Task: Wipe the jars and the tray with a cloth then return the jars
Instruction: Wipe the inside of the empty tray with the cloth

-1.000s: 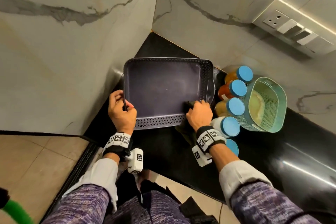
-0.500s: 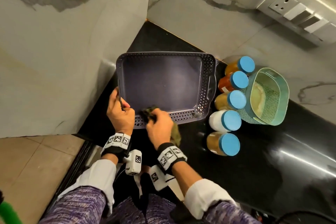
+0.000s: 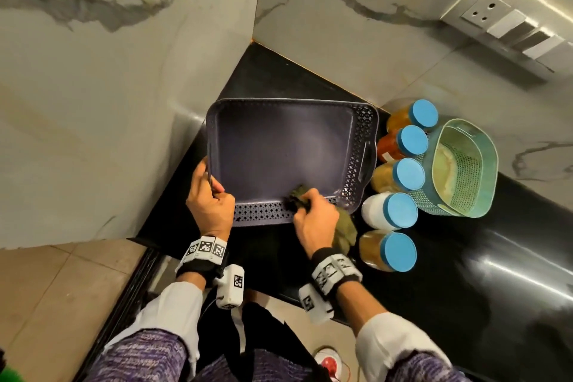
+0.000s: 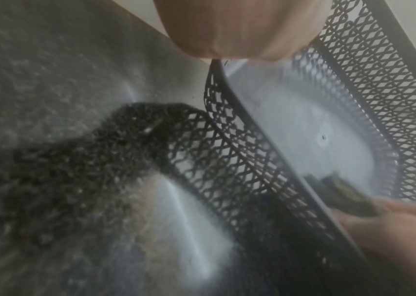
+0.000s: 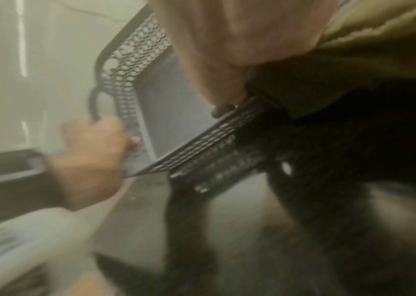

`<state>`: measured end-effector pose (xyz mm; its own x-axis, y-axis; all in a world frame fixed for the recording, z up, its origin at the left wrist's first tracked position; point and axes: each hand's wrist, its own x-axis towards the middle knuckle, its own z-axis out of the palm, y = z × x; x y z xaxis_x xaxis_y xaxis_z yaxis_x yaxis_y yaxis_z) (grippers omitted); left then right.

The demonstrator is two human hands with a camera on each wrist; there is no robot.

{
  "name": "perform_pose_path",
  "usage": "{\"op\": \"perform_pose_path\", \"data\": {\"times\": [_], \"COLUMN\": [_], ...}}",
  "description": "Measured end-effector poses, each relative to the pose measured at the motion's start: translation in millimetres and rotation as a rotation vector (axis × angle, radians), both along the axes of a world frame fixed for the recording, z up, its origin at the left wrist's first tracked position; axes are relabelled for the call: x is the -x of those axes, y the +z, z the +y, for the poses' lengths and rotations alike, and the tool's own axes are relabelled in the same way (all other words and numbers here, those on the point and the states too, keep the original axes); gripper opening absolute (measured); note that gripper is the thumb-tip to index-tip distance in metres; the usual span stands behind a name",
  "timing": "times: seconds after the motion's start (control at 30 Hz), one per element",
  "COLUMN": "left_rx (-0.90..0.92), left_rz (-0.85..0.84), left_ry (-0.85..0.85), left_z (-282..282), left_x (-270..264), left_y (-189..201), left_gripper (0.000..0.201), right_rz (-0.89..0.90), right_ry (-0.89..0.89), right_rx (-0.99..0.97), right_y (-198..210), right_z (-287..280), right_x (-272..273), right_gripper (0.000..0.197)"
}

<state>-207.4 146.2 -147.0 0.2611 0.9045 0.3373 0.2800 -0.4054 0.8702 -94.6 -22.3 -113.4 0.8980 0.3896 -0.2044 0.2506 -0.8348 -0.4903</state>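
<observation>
The cloth (image 3: 313, 200), gripped in the right hand (image 3: 314, 220), has been swept back to the 5 o'clock rim of the tray (image 3: 279, 214), whose 8 o'clock corner stays clasped by the left hand (image 3: 209, 203), so wiping continues.

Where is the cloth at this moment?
In the head view, the olive cloth is gripped by the right hand on the near wall of the purple tray, left of the blue-lidded jars.

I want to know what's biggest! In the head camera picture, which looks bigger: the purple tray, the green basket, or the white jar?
1. purple tray, clearly largest.
2. green basket.
3. white jar, smallest.
</observation>
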Motion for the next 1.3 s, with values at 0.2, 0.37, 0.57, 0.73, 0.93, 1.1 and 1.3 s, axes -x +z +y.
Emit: {"op": "perform_pose_path", "data": {"times": [0.2, 0.37, 0.57, 0.73, 0.93, 1.1, 1.3], "left_rx": [0.046, 0.121, 0.129, 0.086, 0.208, 0.339, 0.347], "left_rz": [0.063, 0.096, -0.012, 0.378, 0.838, 0.564, 0.492], "left_ry": [-0.014, 0.021, 0.091, -0.212, -0.591, -0.44, -0.232], "left_z": [2.2, 10.4, 33.7, 60.2, 86.4, 84.5, 64.9], "left_x": [10.1, 17.5, -8.1, -51.3, -105.0, -90.0, -41.3], "left_y": [1.1, 16.4, 75.6, 122.4, 135.0, 102.0, 42.7], "left_gripper": [0.05, 0.029, 0.046, 0.063, 0.058, 0.048, 0.022], "right_rz": [0.206, 0.193, 0.151, 0.107, 0.043, 0.02, -0.011], "right_ry": [0.225, 0.484, 0.778, 0.969, 0.985, 0.857, 0.846], "right_rx": [-0.217, -0.144, 0.031, 0.208, 0.27, 0.299, 0.502], "right_y": [-10.8, -3.7, 16.8, 34.1, 43.8, 36.4, 50.5], "right_z": [72.7, 73.7, 44.8, 24.1, 5.4, -12.1, -1.1], "right_x": [96.0, 72.2, 19.1, -20.0, -34.7, -44.1, -51.5], "right_gripper": [0.021, 0.032, 0.032, 0.042, 0.037, 0.029, 0.025]}}
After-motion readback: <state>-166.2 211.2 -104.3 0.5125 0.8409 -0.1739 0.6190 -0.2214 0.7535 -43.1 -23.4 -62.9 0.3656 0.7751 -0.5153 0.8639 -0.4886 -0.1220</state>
